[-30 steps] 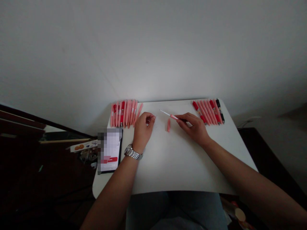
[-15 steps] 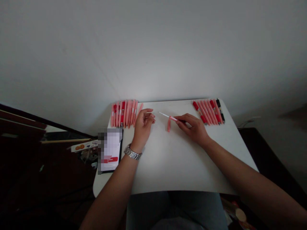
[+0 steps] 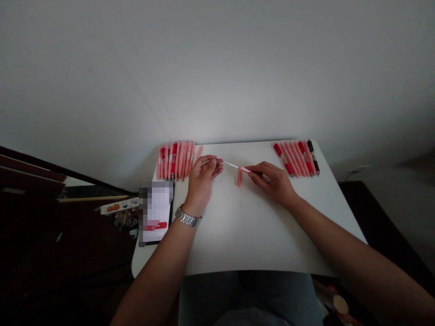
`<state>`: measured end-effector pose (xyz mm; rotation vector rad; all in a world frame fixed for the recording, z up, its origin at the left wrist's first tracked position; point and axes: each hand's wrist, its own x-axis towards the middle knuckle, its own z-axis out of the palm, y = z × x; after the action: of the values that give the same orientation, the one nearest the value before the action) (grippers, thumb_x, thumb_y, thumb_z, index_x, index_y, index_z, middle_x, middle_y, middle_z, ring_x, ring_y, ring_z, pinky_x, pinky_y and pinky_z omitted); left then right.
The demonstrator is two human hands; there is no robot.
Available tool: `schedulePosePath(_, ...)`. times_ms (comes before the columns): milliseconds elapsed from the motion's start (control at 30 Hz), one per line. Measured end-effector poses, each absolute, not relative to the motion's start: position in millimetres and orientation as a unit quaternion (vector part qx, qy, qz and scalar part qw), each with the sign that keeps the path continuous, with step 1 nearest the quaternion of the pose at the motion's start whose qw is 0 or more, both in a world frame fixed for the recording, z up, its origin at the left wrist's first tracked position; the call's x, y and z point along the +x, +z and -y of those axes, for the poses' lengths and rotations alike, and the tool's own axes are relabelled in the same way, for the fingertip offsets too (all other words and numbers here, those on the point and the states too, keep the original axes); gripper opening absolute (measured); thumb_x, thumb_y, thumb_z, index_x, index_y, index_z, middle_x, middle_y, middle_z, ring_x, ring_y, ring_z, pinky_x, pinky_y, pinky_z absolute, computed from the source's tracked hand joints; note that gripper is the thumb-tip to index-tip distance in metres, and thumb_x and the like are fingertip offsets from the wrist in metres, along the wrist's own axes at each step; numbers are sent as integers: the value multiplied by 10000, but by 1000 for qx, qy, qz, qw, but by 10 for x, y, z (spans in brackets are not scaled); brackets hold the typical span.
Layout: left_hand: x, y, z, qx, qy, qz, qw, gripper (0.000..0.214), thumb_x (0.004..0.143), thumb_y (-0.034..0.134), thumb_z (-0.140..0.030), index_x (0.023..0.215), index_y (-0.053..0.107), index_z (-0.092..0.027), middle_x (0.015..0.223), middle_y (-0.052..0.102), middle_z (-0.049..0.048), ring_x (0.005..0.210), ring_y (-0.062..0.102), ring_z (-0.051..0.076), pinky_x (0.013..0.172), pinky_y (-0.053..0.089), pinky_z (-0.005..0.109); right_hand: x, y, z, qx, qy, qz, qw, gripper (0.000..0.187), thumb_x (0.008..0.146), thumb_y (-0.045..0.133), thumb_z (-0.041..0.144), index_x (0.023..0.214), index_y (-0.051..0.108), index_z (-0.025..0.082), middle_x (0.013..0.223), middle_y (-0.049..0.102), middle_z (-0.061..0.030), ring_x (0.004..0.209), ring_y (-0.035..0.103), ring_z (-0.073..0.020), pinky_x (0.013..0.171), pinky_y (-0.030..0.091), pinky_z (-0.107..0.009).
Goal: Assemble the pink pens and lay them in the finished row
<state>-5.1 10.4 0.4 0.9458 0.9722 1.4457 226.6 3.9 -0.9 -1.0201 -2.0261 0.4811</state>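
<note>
Pinching a thin pen refill (image 3: 234,165) above the white table (image 3: 251,226), right hand (image 3: 273,181) gripping its pink end, left hand (image 3: 203,176) closing fingertips at its tip, loose pink barrel (image 3: 239,178) lying just below.

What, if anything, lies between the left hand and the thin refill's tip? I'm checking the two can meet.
Nothing visible: the left hand is at the tip of the thin refill, which the right hand holds. The loose pink barrel lies under it.

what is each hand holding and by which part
The right hand pinches a thin white pen refill with a pink section at its pink rear end. The left hand meets its white tip; whether it grips it cannot be told.
</note>
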Motion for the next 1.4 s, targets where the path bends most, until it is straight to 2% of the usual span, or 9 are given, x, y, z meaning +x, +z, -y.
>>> schedulePosePath(267,-43,1,-104,392,608,-408,557,244,852,755,-376,1001,646,-216,997,682,16,886,673,100,904,568,287,2261,3,-36,-399,190,805,396,231,993,588,260,1171,721,199,929,698,-71,745,633,-160,642,506,-283)
schedulePosePath(467,-23,33,-97,349,628,-373,587,267,780,828,-308,979,689,-197,947,671,4,852,653,88,856,563,240,2248,0,-34,-396,189,805,398,221,988,600,257,1153,728,185,928,707,-77,773,651,-168,667,520,-285)
schedulePosePath(1400,-16,13,-97,384,632,-374,560,240,801,819,-254,1000,693,-210,932,695,7,896,665,102,859,567,238,2257,-30,-53,-400,188,807,391,234,995,582,274,1174,720,215,934,700,-69,762,642,-166,655,526,-281)
